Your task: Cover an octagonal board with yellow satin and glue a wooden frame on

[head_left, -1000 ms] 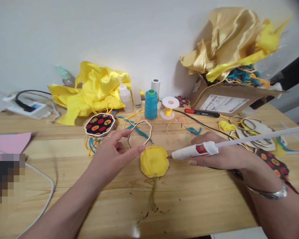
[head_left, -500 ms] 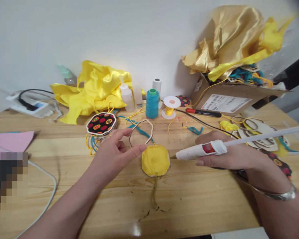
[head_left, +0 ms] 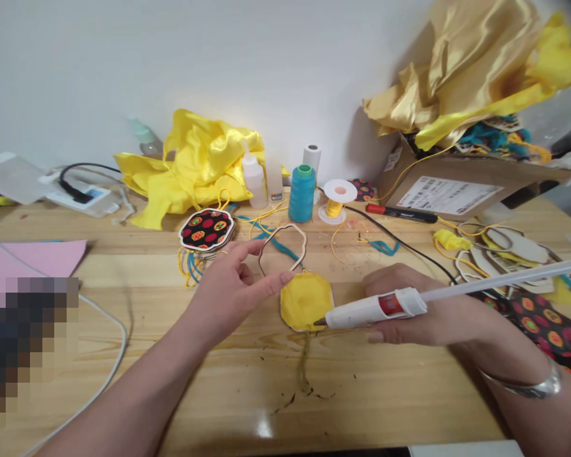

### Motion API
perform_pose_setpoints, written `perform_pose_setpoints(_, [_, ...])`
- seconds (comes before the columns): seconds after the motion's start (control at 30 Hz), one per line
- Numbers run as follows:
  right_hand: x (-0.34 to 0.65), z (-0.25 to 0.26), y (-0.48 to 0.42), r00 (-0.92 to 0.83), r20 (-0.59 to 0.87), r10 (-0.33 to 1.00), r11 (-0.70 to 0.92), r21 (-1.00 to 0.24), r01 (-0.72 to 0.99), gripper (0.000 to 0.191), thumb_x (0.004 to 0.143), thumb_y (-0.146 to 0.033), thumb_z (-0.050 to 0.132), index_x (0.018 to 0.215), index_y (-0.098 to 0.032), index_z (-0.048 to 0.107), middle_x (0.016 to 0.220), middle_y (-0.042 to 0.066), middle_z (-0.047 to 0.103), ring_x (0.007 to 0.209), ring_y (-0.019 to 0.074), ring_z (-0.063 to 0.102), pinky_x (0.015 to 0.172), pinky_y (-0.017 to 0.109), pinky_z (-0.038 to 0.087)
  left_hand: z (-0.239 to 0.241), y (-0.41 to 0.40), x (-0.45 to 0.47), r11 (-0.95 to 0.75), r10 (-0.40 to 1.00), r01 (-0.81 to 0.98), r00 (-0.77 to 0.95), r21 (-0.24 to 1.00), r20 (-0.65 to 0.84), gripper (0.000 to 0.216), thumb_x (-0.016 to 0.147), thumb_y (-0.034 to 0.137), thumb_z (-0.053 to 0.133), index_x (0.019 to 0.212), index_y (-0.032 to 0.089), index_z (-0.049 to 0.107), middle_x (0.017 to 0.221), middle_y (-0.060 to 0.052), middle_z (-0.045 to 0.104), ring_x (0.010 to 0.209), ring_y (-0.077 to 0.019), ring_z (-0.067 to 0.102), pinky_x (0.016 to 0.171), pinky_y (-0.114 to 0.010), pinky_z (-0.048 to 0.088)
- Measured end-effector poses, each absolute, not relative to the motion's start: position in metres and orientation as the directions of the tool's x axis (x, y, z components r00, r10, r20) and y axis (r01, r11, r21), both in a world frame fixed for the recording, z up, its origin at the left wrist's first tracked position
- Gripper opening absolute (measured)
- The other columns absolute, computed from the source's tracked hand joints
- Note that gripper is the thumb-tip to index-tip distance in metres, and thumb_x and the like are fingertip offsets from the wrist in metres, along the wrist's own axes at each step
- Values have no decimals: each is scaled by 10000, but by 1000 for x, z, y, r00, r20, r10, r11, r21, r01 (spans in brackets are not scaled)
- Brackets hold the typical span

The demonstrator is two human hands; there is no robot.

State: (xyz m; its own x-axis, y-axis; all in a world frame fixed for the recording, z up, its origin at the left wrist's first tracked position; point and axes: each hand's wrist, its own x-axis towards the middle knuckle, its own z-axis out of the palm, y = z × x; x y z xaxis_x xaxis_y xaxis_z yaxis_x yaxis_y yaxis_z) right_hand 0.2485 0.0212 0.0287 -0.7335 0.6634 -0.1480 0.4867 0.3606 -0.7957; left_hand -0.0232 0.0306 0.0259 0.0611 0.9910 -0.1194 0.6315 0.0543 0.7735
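Observation:
In my left hand (head_left: 238, 282), a thin scalloped wooden frame (head_left: 305, 244) is held up between fingers and thumb. Just below it lies a yellow fabric-covered piece (head_left: 304, 297) on the table, with a dull yellow-green cord tail (head_left: 304, 362) coming off its near edge. My right hand (head_left: 438, 317) grips a white hot glue gun (head_left: 361, 310), a long glue stick (head_left: 499, 279) reaching out of its back. The nozzle is at the lower right part of the yellow piece; whether it touches is unclear.
Along the wall stand crumpled yellow satin (head_left: 195, 165), a squeeze bottle (head_left: 254, 181), a teal thread cone (head_left: 301, 197) and a yellow cord spool (head_left: 335, 206). A patterned ornament (head_left: 206, 230) lies left. A cardboard box (head_left: 452, 184) with gold cloth is at right.
The glue gun's nozzle has moved from the right edge of the yellow piece to its lower edge. My left hand keeps hold of the frame. The whole view has shifted slightly.

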Motion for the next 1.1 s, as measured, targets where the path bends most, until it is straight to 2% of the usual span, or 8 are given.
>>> perform_pose_setpoints(0.23, [244, 28, 21, -726, -197, 658, 346, -777, 525, 380, 790, -441, 614, 587, -155, 469, 603, -22, 476, 552, 91, 438, 524, 227, 357, 25, 30, -23, 46, 992, 616, 66, 786, -110, 633, 655, 550, 678, 1171, 202, 561, 761, 7, 537, 505, -114, 426, 428, -234, 296])
perform_pose_setpoints(0.4, [244, 28, 21, -721, -216, 658, 322, -785, 529, 384, 779, -440, 624, 576, -156, 464, 585, -25, 470, 534, 91, 434, 503, 228, 350, 24, 30, -23, 28, 993, 617, 72, 786, -92, 612, 662, 519, 678, 1175, 206, 564, 878, -27, 578, 511, -109, 438, 436, -240, 311])
perform_pose_setpoints(0.57, [250, 31, 21, -725, -228, 650, 292, -806, 515, 360, 780, -423, 630, 587, -159, 480, 579, -26, 468, 537, 96, 439, 498, 230, 354, 27, 30, -23, 45, 992, 623, 62, 781, -107, 619, 658, 525, 673, 1174, 201, 565, 646, 30, 518, 486, -130, 441, 440, -239, 284])
perform_pose_setpoints(0.63, [253, 33, 22, -721, -228, 654, 281, -812, 512, 355, 779, -418, 632, 584, -162, 479, 578, -28, 462, 532, 96, 435, 492, 231, 353, 27, 30, -22, 51, 992, 628, 56, 776, -110, 621, 655, 543, 668, 1166, 206, 565, 610, 43, 492, 485, -135, 444, 443, -240, 285])
perform_pose_setpoints(0.87, [245, 33, 22, -721, -103, 686, 336, -833, 439, 336, 787, -398, 633, 589, -174, 479, 588, -31, 461, 541, 96, 429, 507, 238, 349, 23, 30, -24, 16, 995, 628, 64, 778, -72, 603, 657, 561, 662, 1147, 222, 573, 863, -19, 587, 516, -116, 456, 443, -238, 311])
perform_pose_setpoints(0.97, [233, 30, 19, -739, -26, 673, 388, -839, 382, 348, 804, -391, 616, 581, -172, 464, 594, -24, 466, 554, 95, 426, 519, 241, 342, 23, 30, -24, 18, 996, 634, 54, 773, -67, 618, 654, 566, 665, 1154, 217, 569, 893, -29, 593, 540, -125, 475, 446, -237, 316])
perform_pose_setpoints(1.1, [225, 26, 17, -756, -30, 654, 427, -810, 402, 321, 813, -392, 604, 615, -174, 476, 611, -24, 470, 566, 97, 415, 534, 246, 337, 26, 29, -23, 24, 996, 640, 47, 768, -70, 616, 657, 564, 660, 1150, 205, 572, 905, -41, 604, 565, -138, 497, 442, -235, 310])
